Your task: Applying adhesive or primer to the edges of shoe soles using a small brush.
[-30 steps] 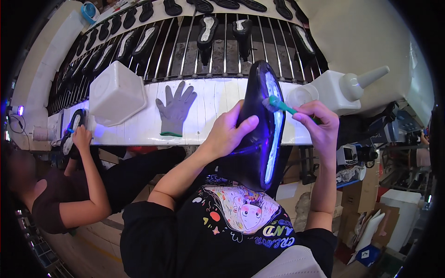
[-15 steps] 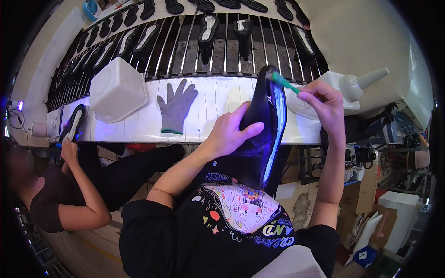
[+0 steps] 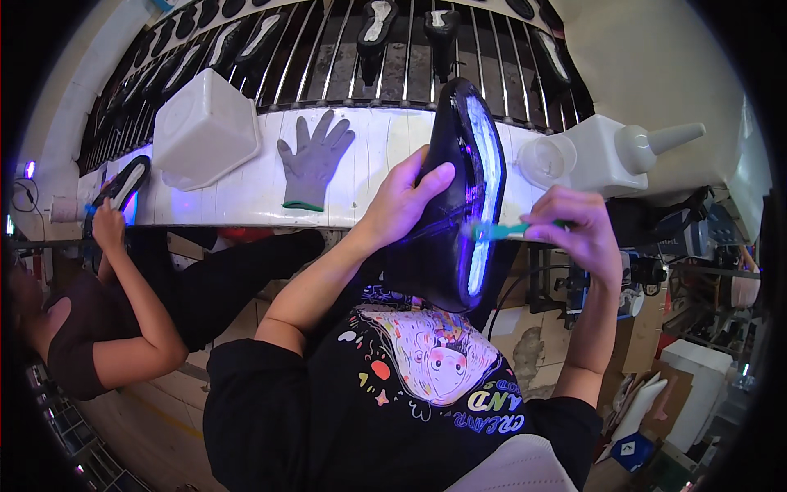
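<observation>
A black shoe upper, apparently on a last, is held upright in front of me, toe up. Along its bottom runs a pale strip that glows blue-white. My left hand is closed around the shoe's left side, thumb laid across the black surface. Between the thumb and fingers of my right hand is a green-handled brush. Its bristles touch the shoe's edge beside the glowing strip, in the lower half. A round translucent cup stands on the bench just beyond my right hand.
On the white bench lie a grey glove, a white square container and a white nozzle bottle. Behind is a roller conveyor with several black shoes. At left, a co-worker's hand holds another shoe.
The brush in my right hand has moved from the toe down along the shoe's edge toward its lower half. The cup now shows more fully. The whole view has shifted slightly.
</observation>
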A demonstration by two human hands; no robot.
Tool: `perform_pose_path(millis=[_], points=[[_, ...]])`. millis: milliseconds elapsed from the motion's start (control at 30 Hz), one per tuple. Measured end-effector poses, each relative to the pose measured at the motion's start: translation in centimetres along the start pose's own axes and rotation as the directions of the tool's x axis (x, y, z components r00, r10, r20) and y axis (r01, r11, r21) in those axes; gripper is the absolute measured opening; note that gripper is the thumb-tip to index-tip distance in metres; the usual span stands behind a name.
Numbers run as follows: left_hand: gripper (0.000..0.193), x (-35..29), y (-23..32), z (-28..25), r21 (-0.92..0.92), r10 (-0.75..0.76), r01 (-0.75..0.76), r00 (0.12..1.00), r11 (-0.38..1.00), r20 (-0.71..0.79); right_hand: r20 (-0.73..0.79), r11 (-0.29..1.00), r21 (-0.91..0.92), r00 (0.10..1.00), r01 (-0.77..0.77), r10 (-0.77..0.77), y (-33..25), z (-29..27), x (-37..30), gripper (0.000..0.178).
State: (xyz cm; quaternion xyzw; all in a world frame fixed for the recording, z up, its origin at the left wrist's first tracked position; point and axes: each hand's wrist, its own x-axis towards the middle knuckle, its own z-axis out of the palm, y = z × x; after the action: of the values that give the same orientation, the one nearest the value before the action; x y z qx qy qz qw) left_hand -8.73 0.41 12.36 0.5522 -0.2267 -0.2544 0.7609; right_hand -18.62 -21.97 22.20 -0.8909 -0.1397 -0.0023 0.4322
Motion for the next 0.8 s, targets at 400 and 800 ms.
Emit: perform_pose_path(millis=[400, 800], points=[[0.037, 1.3, -0.3, 0.1, -0.117, -0.053, 0.050, 0.998, 0.992, -0.017, -0.251, 0.991, -0.001, 0.960, -0.131, 0.126, 0.7, 1.0, 0.2, 0.010], [0.046, 2.3, -3.3, -1.1, -0.161, -0.295, 0.302, 0.953, 0.940, 0.064, 0.129, 0.992, 0.093, 0.989, -0.081, 0.068, -0.3, 1.1, -0.8, 0.015]])
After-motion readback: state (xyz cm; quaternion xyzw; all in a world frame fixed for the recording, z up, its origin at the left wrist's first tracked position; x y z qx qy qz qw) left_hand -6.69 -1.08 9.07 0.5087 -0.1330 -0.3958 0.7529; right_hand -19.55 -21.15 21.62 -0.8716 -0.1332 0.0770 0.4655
